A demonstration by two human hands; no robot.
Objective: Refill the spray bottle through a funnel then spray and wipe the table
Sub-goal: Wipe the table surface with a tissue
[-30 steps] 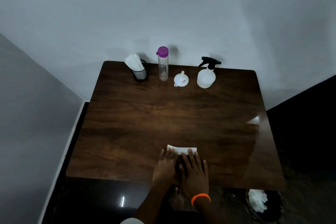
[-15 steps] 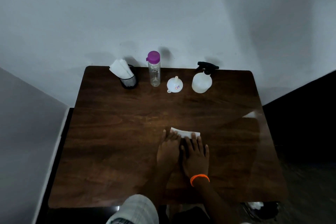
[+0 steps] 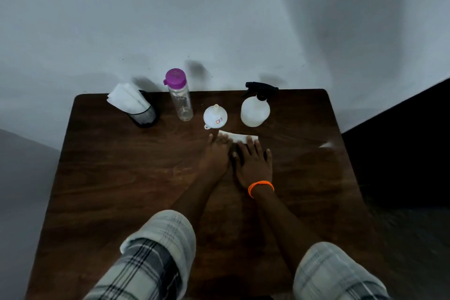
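While both arms are stretched forward from the lower edge of the frame, the dark wooden table (image 3: 121,178) is covered from left to right by a row of things along its far edge: a black mesh holder (image 3: 145,117) stuffed with white tissues, a clear bottle (image 3: 181,102) with a purple cap, a white funnel (image 3: 215,116) standing mouth down, and the spray bottle (image 3: 255,111). Just below the funnel and spray bottle, a folded white tissue (image 3: 239,137) is pressed flat by the left hand (image 3: 215,156) and the right hand (image 3: 254,165), fingers straight, side by side, nothing clenched. An orange band (image 3: 260,187) is worn on the right wrist.
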